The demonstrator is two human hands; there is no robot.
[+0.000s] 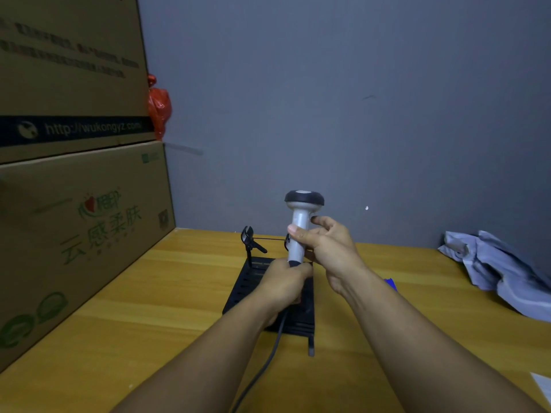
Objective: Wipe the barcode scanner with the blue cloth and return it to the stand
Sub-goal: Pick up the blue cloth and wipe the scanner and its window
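The barcode scanner (301,213), white handle with a dark head, stands upright above the black stand (253,281). My left hand (286,281) is closed around the bottom end of its handle, where a grey cable (268,356) runs down toward me. My right hand (325,248) grips the middle of the handle, thumb across the front, fingers partly spread behind. A small corner of the blue cloth (391,284) peeks out behind my right forearm; the rest of the cloth is hidden. The stand has black clip arms (250,239) at its far end.
Two stacked cardboard boxes (77,174) wall off the left side of the wooden table (149,308). A red plastic bag (159,107) hangs by the upper box. A crumpled grey bag (501,272) lies at the right, white paper (542,386) at the bottom right corner.
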